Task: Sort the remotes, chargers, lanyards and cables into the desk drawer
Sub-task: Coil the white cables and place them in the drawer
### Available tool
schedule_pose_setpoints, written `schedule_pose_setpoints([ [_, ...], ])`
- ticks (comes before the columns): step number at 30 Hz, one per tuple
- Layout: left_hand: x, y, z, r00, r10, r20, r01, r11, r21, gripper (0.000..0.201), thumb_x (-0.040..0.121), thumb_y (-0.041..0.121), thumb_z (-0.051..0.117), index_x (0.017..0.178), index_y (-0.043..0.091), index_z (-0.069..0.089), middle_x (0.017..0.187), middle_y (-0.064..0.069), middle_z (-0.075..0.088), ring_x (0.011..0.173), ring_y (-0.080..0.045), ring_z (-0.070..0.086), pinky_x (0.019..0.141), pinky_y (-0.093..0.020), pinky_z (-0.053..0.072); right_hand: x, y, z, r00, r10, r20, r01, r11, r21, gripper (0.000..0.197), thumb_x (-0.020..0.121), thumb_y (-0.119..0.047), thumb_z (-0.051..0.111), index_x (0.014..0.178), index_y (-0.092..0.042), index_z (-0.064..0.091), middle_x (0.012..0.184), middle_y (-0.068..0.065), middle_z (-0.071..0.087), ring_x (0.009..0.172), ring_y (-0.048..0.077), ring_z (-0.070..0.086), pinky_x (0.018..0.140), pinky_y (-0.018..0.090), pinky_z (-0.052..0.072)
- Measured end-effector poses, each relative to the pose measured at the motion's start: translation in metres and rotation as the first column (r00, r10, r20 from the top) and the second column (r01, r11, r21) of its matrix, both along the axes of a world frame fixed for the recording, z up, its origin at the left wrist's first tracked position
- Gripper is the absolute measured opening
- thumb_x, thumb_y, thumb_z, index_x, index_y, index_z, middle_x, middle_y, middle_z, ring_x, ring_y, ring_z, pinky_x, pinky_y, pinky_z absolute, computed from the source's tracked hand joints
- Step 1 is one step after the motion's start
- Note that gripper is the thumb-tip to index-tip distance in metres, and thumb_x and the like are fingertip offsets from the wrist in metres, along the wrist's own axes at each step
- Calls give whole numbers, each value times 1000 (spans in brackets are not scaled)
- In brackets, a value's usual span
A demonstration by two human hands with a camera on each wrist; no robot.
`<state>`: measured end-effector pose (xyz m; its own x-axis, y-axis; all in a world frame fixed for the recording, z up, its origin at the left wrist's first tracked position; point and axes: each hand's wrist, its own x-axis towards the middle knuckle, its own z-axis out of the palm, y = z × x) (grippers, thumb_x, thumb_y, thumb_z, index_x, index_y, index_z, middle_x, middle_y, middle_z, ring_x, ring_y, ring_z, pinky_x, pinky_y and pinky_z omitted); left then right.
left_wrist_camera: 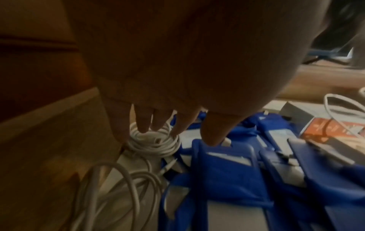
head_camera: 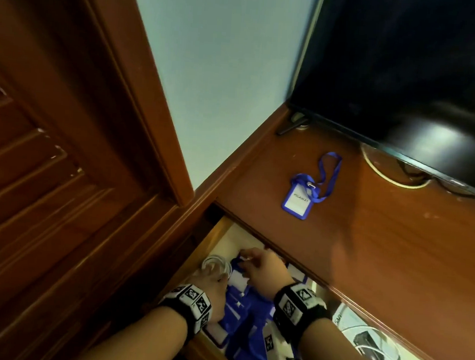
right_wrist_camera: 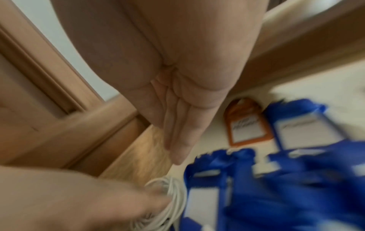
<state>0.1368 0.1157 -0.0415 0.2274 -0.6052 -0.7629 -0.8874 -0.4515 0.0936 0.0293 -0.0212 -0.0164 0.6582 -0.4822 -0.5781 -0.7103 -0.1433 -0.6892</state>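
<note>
A: Your left hand [left_wrist_camera: 168, 93] rests straight fingers on the coiled white cable [left_wrist_camera: 156, 140] in the drawer's [head_camera: 213, 234] left corner, likely keeping it apart from the blue lanyards [left_wrist_camera: 227, 164]. Your right hand [head_camera: 261, 268] hovers over them; I cannot tell its grasp.

B: One blue lanyard [head_camera: 303, 193] lies on the worktop [head_camera: 393, 261]; the drawer's pile is too tangled to count.

**Wood, plastic and ribbon around the two hands**

Under the left hand [left_wrist_camera: 177, 65] lies a coiled white cable [left_wrist_camera: 156, 143], smooth and rubbery-looking. Beside the right hand [head_camera: 263, 271] the blue badge holders [left_wrist_camera: 227, 168] look like glossy plastic with matt paper inserts. The drawer [head_camera: 215, 237] has a pale, smooth wooden wall. Beyond both hands, the desk top [head_camera: 394, 247] is reddish varnished wood, bearing a lanyard [head_camera: 328, 172] of blue woven ribbon
</note>
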Motion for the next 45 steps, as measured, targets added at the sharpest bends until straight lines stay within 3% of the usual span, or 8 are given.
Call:
schedule_pose_setpoints([
  [7, -5, -12, -31, 997, 61, 56, -71, 980, 188, 81, 99, 39, 36, 163, 26, -11, 172, -13, -10, 155, -46, 7, 122, -58, 26, -68, -2, 37, 994, -105, 15, 106, 993, -47, 23, 98, -19, 58, 108, -38, 67, 86, -1, 77, 76, 18, 73, 77, 43, 61],
  [12, 27, -34, -194, 1000, 7, -21, -1, 972, 236, 89, 80, 68, 56, 157, 38, 24, 150, -13, 50, 116, -40, 59, 90, -68, 49, -105, -16, 58, 982, -185, 38, 189, 970, -156, 20, 95, -27, 64, 108, -41, 71, 87, -12, 76, 73, 4, 71, 77, 33, 61],
  [14, 37, -29, -178, 1000, -27, 5, 25, 981, 191, 65, 90, 59, 55, 142, 20, 55, 121, -12, 66, 98, -36, 65, 91, -60, 54, -119, -23, 64, 976, -214, 49, 219, 959, -180, 20, 95, -29, 65, 111, -39, 72, 93, -15, 76, 78, 0, 70, 80, 31, 60],
  [18, -13, -64, 43, 990, -142, 9, 140, 983, 116, 32, 103, 25, 43, 111, 8, 68, 119, -15, 69, 109, -32, 65, 100, -39, 51, -145, -36, 78, 948, -304, 94, 317, 928, -195, 20, 98, -22, 63, 105, -39, 71, 94, -14, 78, 80, 1, 73, 82, 36, 62],
  [25, 5, -183, 116, 987, 135, 84, -69, 839, -539, 23, 100, 43, 55, 113, 25, 60, 106, -3, 69, 98, -26, 66, 80, -38, 56, -168, -60, 78, 950, -311, 9, 301, 913, -274, 18, 101, -28, 60, 114, -40, 63, 110, -20, 73, 100, 1, 69, 90, 22, 54],
  [31, 7, -238, 72, 978, -169, 123, 202, 914, -351, 73, 103, 45, 50, 164, 29, 13, 171, -9, 10, 154, -36, 19, 123, -48, 29, -169, -64, 75, 935, -344, -88, 304, 903, -302, 9, 100, -27, 61, 103, -33, 66, 99, -16, 68, 86, 0, 63, 68, 11, 42],
  [39, -2, -202, 47, 877, -317, 361, 464, 756, -462, 27, 109, 22, 40, 131, 12, 53, 127, -13, 49, 118, -32, 50, 91, -44, 49, -167, -65, 73, 920, -392, -29, 366, 882, -298, 21, 97, -27, 65, 79, -37, 59, 81, -19, 65, 76, 2, 61, 58, 6, 35],
  [45, -10, -173, 64, 942, -311, 124, 314, 692, -650, 26, 109, 29, 44, 115, 15, 65, 119, -2, 58, 117, -24, 51, 101, -36, 42, -154, -58, 74, 933, -360, 25, 354, 902, -246, 15, 96, -45, 66, 104, -32, 68, 97, -15, 67, 93, 7, 65, 69, 9, 42],
])
